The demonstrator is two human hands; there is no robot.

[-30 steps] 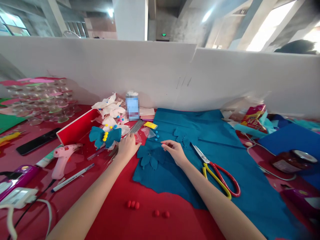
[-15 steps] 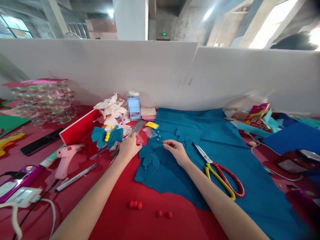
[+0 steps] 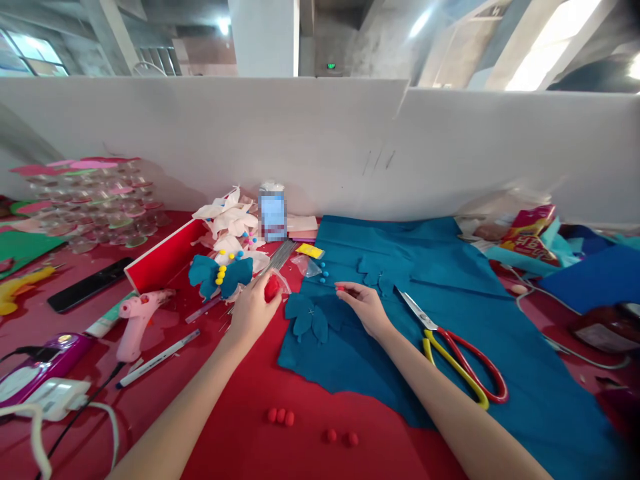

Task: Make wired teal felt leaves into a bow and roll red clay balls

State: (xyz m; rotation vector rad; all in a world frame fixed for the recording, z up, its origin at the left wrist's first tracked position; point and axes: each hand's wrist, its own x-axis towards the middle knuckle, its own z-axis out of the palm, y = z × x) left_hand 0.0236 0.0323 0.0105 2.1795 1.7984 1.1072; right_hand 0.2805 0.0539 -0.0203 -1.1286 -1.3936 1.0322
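My left hand (image 3: 255,310) is closed around a small clear plastic bag (image 3: 285,281) with something red, seemingly pompoms (image 3: 273,288), inside. Between the thumb and fingertips of my right hand (image 3: 367,310) is a small red pompom (image 3: 341,289). This hand hovers over blue-green fabric (image 3: 350,367). A cut fabric piece with petal-like lobes (image 3: 310,317) lies between my hands, a small mark at its middle. Nearer me, three red pompoms (image 3: 281,417) sit in a row, with two more pompoms (image 3: 343,437) to their right. Small blue pompoms (image 3: 323,272) lie beyond on the fabric.
Scissors (image 3: 450,353) with red and yellow handles lie right of my right hand. At left are a pink glue gun (image 3: 135,323), a pen (image 3: 159,359), a black phone-like slab (image 3: 90,285) and cables. A blue-green fabric butterfly (image 3: 220,275) with yellow pompoms rests beside white fabric flowers (image 3: 233,220).
My left hand has drawn slightly back toward me and turned, so more of the bag's red contents shows. My right hand keeps its pinch on the pompom. The view has shifted slightly.
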